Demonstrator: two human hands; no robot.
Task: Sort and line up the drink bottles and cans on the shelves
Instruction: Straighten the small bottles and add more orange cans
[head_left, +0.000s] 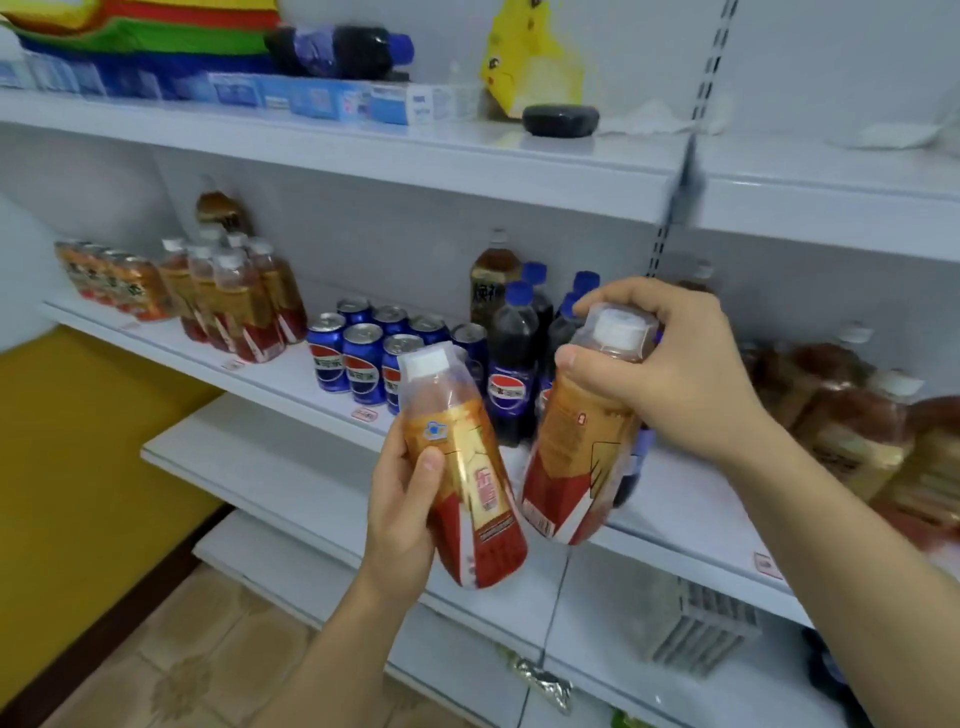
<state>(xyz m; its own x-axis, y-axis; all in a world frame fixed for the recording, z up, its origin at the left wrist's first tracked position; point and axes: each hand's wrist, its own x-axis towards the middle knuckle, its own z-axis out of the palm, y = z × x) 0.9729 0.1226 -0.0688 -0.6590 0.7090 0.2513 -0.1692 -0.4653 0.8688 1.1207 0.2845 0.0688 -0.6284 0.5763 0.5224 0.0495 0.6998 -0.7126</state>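
The left hand (402, 499) gripped one tea bottle (462, 467); the right hand (670, 364) clasped another bottle (576, 441) near blue cans (358, 358), seemingly above the shelf (291, 379).

The tea bottles (462, 467) were clear plastic under glossy printed wrap; the cola cans (363, 364) shiny metal; the shelf (291, 374) smooth, white, faintly glossy.

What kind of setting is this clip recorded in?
Probably a small shop or a mock one: white slotted retail shelving, price tags on the shelf edges, and grouped stock such as blue cola cans and tea bottles.
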